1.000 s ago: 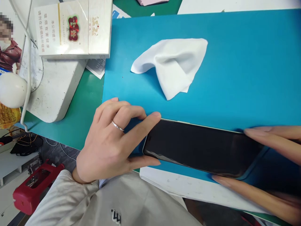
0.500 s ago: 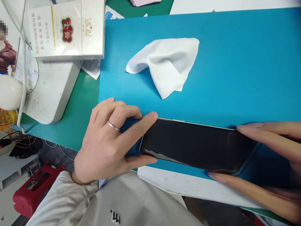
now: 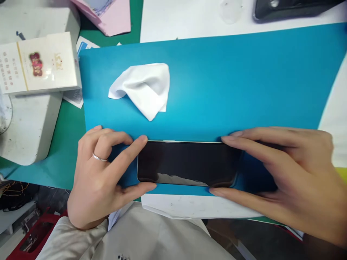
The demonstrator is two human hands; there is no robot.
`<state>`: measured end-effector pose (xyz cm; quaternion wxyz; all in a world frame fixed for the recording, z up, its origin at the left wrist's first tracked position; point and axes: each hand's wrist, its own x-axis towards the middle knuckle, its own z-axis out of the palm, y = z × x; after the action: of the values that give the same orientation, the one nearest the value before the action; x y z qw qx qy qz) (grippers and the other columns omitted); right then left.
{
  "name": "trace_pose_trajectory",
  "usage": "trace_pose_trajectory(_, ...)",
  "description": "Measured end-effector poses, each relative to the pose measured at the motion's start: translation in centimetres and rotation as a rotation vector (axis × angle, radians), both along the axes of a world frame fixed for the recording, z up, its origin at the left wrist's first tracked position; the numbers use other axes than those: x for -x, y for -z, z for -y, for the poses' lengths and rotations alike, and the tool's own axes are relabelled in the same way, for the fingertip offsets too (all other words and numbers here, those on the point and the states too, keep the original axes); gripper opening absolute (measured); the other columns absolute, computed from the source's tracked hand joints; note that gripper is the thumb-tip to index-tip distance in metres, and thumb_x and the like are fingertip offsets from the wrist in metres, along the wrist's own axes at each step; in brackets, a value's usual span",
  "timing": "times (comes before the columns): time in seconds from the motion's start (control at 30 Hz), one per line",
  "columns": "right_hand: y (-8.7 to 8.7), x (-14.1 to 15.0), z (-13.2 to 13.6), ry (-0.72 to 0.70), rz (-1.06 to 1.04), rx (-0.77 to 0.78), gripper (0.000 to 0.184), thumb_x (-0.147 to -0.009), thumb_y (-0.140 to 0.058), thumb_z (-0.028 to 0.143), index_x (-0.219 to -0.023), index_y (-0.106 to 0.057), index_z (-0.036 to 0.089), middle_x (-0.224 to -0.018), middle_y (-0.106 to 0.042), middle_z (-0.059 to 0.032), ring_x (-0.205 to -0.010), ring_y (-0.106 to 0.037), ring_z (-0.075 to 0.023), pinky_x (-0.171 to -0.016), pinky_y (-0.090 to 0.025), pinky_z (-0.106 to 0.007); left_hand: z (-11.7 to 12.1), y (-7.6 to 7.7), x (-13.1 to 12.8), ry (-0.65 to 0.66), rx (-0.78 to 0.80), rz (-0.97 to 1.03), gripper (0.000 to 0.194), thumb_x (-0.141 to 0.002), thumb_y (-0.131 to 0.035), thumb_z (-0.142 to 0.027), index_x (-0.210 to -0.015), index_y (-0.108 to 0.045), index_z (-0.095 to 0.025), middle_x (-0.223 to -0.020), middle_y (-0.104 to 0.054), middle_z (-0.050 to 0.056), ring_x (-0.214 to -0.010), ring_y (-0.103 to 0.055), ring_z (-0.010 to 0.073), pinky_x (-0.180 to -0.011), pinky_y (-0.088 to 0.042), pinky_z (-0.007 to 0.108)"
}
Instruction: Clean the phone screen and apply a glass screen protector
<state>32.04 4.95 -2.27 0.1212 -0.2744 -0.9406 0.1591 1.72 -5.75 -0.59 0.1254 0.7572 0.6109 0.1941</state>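
A smartphone (image 3: pixel 187 162) with a dark screen lies lengthwise along the near edge of the blue mat (image 3: pixel 244 83). My left hand (image 3: pixel 105 173), with a ring on one finger, grips its left end between thumb and index finger on the two long edges. At the other end, my right hand (image 3: pixel 287 173) pinches the same long edges between its thumb and fingers. A pale reflection shows along the lower part of the screen. Beyond the phone, a crumpled white cloth (image 3: pixel 146 86) rests on the mat, touched by neither hand.
A white cigarette pack (image 3: pixel 40 63) sits on a white device base (image 3: pixel 29 126) at the left. Behind the mat are a pink item (image 3: pixel 114 18) and a black object (image 3: pixel 292 9). White paper (image 3: pixel 195 206) borders the mat's near edge; below left is a red object (image 3: pixel 35 238).
The view has turned to the right, so the things have shifted left in the picture and more of my right hand shows. Both hands keep their hold on the phone.
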Motion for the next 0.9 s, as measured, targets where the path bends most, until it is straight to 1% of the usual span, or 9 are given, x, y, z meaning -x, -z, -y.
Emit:
trace_pose_trajectory(0.17,-0.4,0.1,-0.2,-0.010,0.002,0.026,0.065,-0.100,-0.057,0.057,-0.152,-0.043,0.020,-0.121,-0.061,-0.0138,-0.111,-0.061,-0.0315,-0.091,-0.048,-0.044,-0.2,0.1,0.1,-0.002,-0.019,0.017,0.059,-0.095,-0.062,-0.063,-0.140,-0.062,-0.026,-0.113,-0.065,0.014,-0.106,-0.060,0.0374,-0.103,-0.043,0.065)
trace_pose_trajectory(0.3,-0.6,0.1,-0.1,0.028,0.019,0.047,0.052,-0.104,-0.052,0.054,-0.146,-0.044,0.025,-0.121,-0.058,-0.0110,-0.113,-0.060,-0.0295,-0.095,-0.048,-0.043,-0.1,0.1,0.1,-0.044,0.041,0.003,0.063,-0.091,-0.068,-0.063,-0.145,-0.060,-0.033,-0.116,-0.063,0.011,-0.109,-0.060,0.0374,-0.106,-0.044,0.067)
trace_pose_trajectory(0.37,-0.5,0.0,-0.1,0.033,0.016,0.044,0.050,-0.103,-0.053,0.055,-0.143,-0.046,0.025,-0.120,-0.059,-0.0103,-0.112,-0.061,-0.0291,-0.094,-0.048,-0.043,-0.1,0.1,0.1,-0.065,0.046,0.019,0.065,-0.089,-0.069,-0.064,-0.147,-0.059,-0.036,-0.117,-0.062,0.012,-0.107,-0.061,0.0379,-0.105,-0.044,0.067)
trace_pose_trajectory(0.53,-0.4,-0.5,-0.1,0.025,0.014,0.008,0.060,-0.098,-0.058,0.062,-0.142,-0.048,0.021,-0.121,-0.060,-0.0126,-0.110,-0.060,-0.0308,-0.094,-0.046,-0.046,-0.1,-0.3,0.1,-0.057,0.086,-0.002,0.076,-0.082,-0.081,-0.058,-0.150,-0.056,-0.036,-0.122,-0.062,0.014,-0.110,-0.063,0.0445,-0.102,-0.044,0.071)
trace_pose_trajectory(0.6,-0.4,-0.6,-0.1,0.033,0.036,0.030,0.062,-0.098,-0.056,0.063,-0.145,-0.045,0.023,-0.122,-0.060,-0.0131,-0.112,-0.060,-0.0316,-0.096,-0.046,-0.047,-0.1,-0.4,0.1,-0.047,0.116,-0.030,0.075,-0.084,-0.079,-0.059,-0.151,-0.053,-0.038,-0.125,-0.060,0.011,-0.115,-0.062,0.0429,-0.105,-0.044,0.070)
trace_pose_trajectory(0.67,-0.5,-0.6,-0.1,0.035,0.030,0.040,0.066,-0.097,-0.057,0.063,-0.148,-0.044,0.023,-0.121,-0.060,-0.0135,-0.113,-0.059,-0.0324,-0.096,-0.046,-0.048,0.0,-0.4,0.1,-0.059,0.123,-0.035,0.071,-0.086,-0.076,-0.063,-0.149,-0.053,-0.039,-0.125,-0.060,0.009,-0.117,-0.061,0.0400,-0.108,-0.044,0.067)
trace_pose_trajectory(0.73,-0.5,-0.6,-0.1,0.022,0.007,0.040,0.069,-0.097,-0.059,0.061,-0.152,-0.042,0.022,-0.121,-0.060,-0.0141,-0.112,-0.060,-0.0326,-0.094,-0.047,-0.049,-0.1,-0.5,0.0,-0.061,0.122,-0.033,0.070,-0.085,-0.076,-0.063,-0.147,-0.056,-0.038,-0.123,-0.060,0.009,-0.116,-0.061,0.0386,-0.108,-0.044,0.066)
trace_pose_trajectory(0.8,-0.4,-0.7,-0.1,0.016,-0.014,0.039,0.073,-0.097,-0.059,0.060,-0.156,-0.041,0.022,-0.121,-0.062,-0.0149,-0.111,-0.060,-0.0335,-0.092,-0.048,-0.051,-0.1,-0.5,-0.1,-0.056,0.113,-0.031,0.070,-0.083,-0.079,-0.062,-0.144,-0.058,-0.035,-0.122,-0.062,0.010,-0.114,-0.062,0.0380,-0.107,-0.044,0.066)
trace_pose_trajectory(0.9,0.2,-1.3,0.1,0.040,-0.019,0.073,0.078,-0.096,-0.060,0.062,-0.162,-0.037,0.028,-0.122,-0.064,-0.0157,-0.111,-0.062,-0.0370,-0.085,-0.049,-0.056,-0.2,-0.5,-0.2,-0.014,0.074,-0.030,0.070,-0.083,-0.081,-0.060,-0.140,-0.061,-0.025,-0.119,-0.063,0.013,-0.111,-0.062,0.0361,-0.107,-0.046,0.064)
